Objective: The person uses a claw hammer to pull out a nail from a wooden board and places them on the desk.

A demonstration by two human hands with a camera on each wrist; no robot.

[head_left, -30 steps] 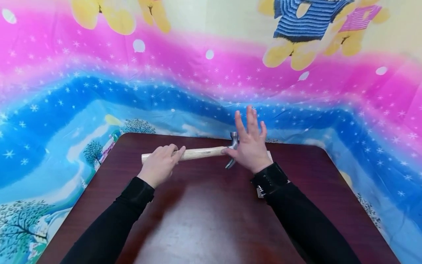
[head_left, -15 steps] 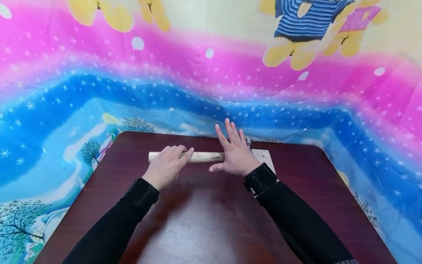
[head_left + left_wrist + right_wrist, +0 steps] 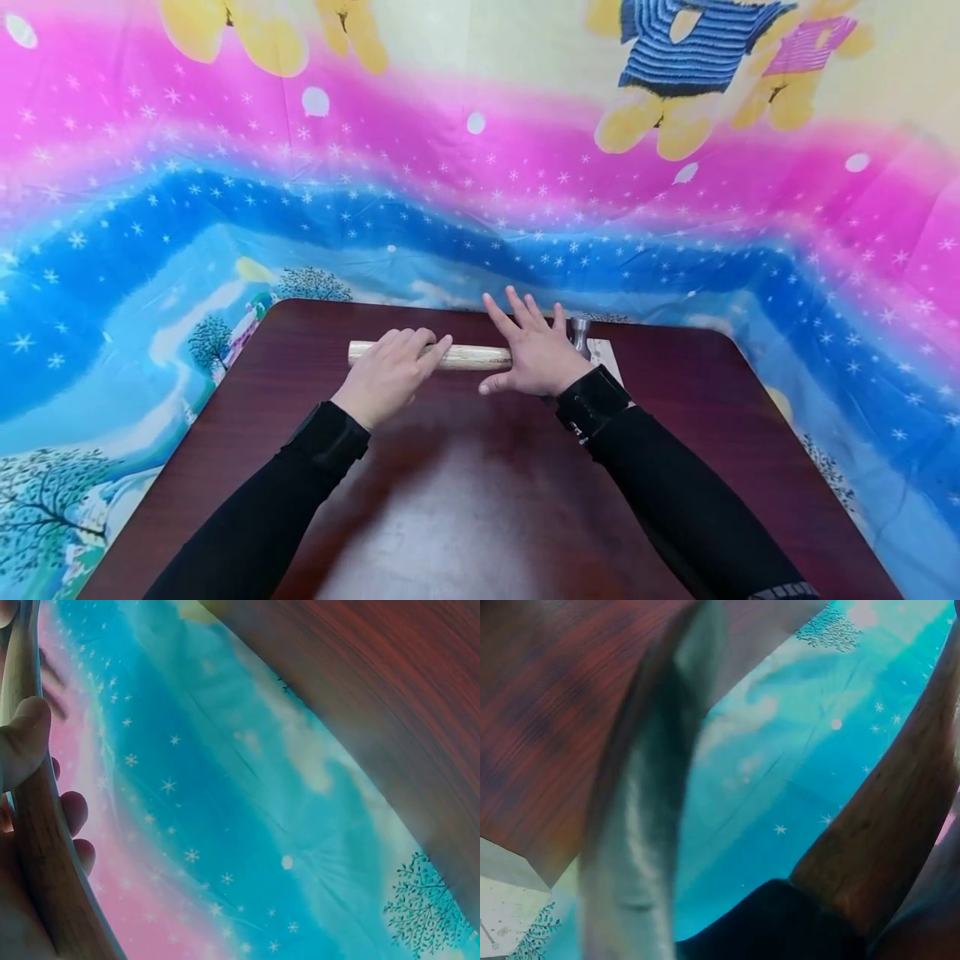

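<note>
A claw hammer with a pale wooden handle [image 3: 474,357] and a metal head [image 3: 581,335] lies sideways across the head view, above the table. My left hand [image 3: 386,375] grips the handle near its butt end. In the left wrist view, the thumb [image 3: 28,735] lies along the handle [image 3: 41,825], with fingertips showing beyond it. My right hand [image 3: 538,357] has its fingers spread and straight over the handle's head end, hiding that stretch; whether it touches the wood I cannot tell. Close up in the right wrist view are the blurred metal claw [image 3: 637,825] and the handle [image 3: 900,802].
Behind the hammer head, a whitish box or block [image 3: 606,357] stands on the dark red-brown table [image 3: 450,517], partly hidden. A patterned cloth [image 3: 465,200] hangs around the table's far and side edges.
The hammer has shifted right with my left hand and levelled. My right hand has moved left and down along the handle, so the metal head now shows on its right side.
</note>
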